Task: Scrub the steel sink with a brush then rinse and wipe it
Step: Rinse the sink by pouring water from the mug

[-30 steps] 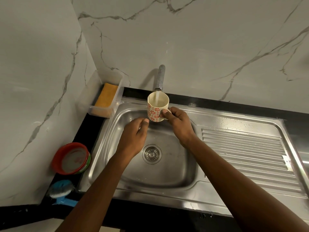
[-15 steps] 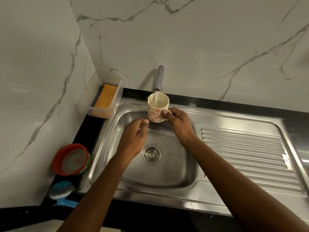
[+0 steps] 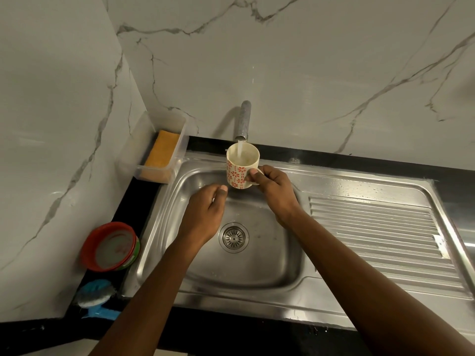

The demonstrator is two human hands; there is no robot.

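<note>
Head view: wet, shiny steel sink; right hand fingers pinch mug, left hand fingers relaxed.

Mug under tap (over sink), brush left of sink

A clear plastic tub stands on the black counter in the corner where the marble walls meet. An orange sponge lies in it. Nearer, against the left wall, sits a round red-rimmed container with a green band.
</note>
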